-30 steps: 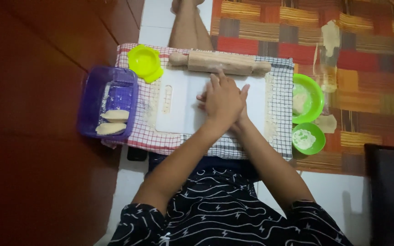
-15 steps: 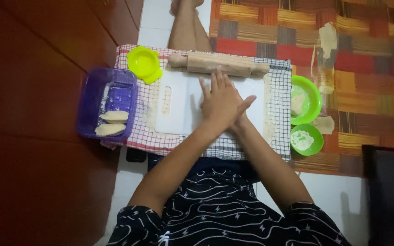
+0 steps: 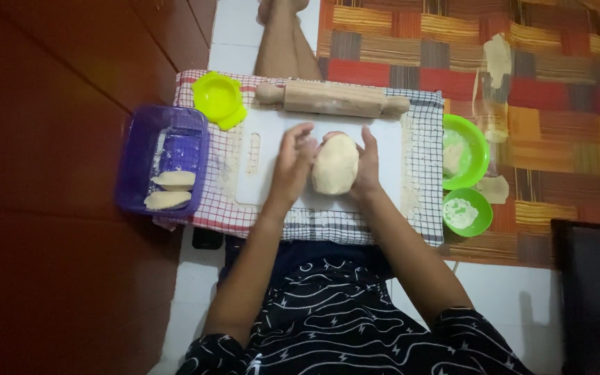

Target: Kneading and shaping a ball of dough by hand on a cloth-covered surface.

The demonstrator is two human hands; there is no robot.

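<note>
I saw a pale oval lump of dough (image 3: 335, 164) lying on the white cutting board (image 3: 265, 177), just below the wooden rolling pin (image 3: 332, 99) that lay across the board's far edge. My left hand (image 3: 292, 161) was cupped against the dough's left side, fingers loosely curved and slightly spread; my right hand (image 3: 367, 161) lay flat along its right side, thumb over the top. Both hands touched it, cradling rather than pinching, with the lump between the palms.

I judged the dough soft and yielding, light enough to move with little effort, likely a bit tacky where no flour covered it. It would dent under fingertips, so the broad flanks, taken with whole palms, seemed the best hold; a pinch at one end would probably stretch or tear it.

Left of the rolling pin sat a yellow-green mould (image 3: 219, 98). Further left of it stood a purple tub (image 3: 137, 161) holding two folded pastries (image 3: 173, 180). Right of the pin were two green bowls (image 3: 476, 144), the nearer one with white flour (image 3: 460, 212) in it. A checked cloth (image 3: 423, 160) lay under the board
</note>
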